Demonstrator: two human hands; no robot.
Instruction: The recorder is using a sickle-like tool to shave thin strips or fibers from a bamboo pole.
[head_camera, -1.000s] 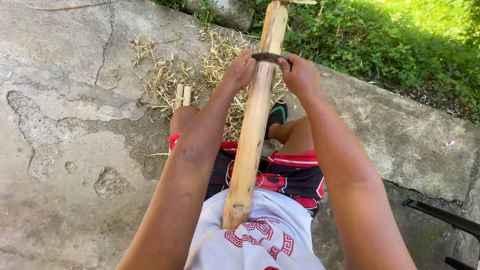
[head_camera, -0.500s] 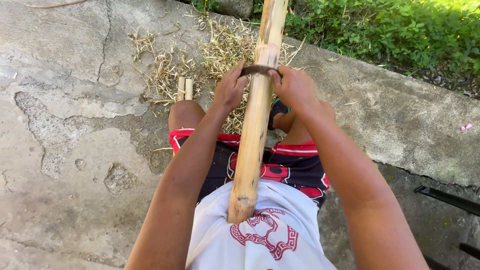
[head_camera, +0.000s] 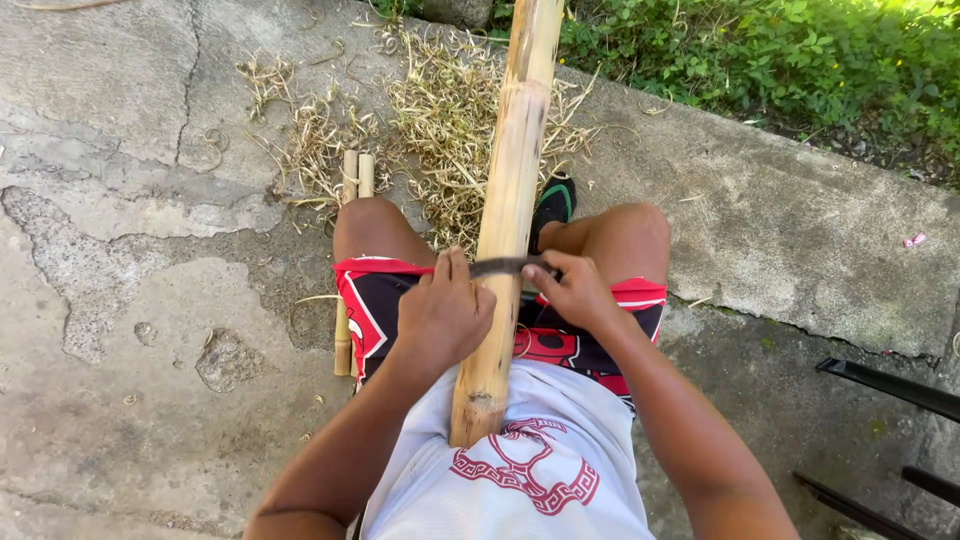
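Both hands and the curved blade (head_camera: 503, 266) have been drawn down the bamboo pole (head_camera: 506, 215) toward my body since the earlier frames.

I am watching the pole leaning between the knees, its cut end resting against the white shirt (head_camera: 510, 480). My left hand (head_camera: 443, 315) is clenching one end of the blade, my right hand (head_camera: 572, 290) is gripping the other, the blade lying across the pole. Shavings (head_camera: 430, 110) are lying on the concrete (head_camera: 120, 300) beyond, with two short bamboo sticks (head_camera: 352, 220) beside the left knee.

Bamboo pole (head_camera: 510, 190) runs off frame at 12 o'clock, and my hands cover both blade (head_camera: 503, 266) ends.
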